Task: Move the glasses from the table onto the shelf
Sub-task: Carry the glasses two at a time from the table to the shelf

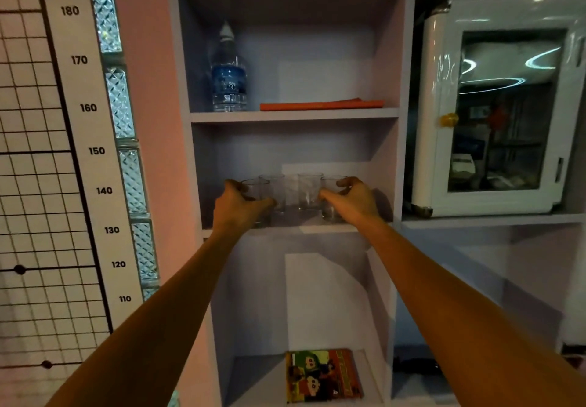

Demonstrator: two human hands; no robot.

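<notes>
Several clear glasses stand in a row on the middle shelf (317, 228) of a pale cabinet. My left hand (236, 205) is wrapped around the leftmost glass (253, 189) at the shelf's front left. My right hand (352, 199) grips the rightmost glass (331, 210) at the front right. Between them, further back, two more glasses stand free, a left one (275, 189) and a right one (309, 189). Both held glasses appear to rest on the shelf board. The table is out of view.
A water bottle (229, 73) and a flat orange item (320, 105) lie on the shelf above. A colourful book (322, 375) lies on the bottom shelf. A white glass-door cabinet (494, 105) sits to the right. A height chart (92, 152) covers the left wall.
</notes>
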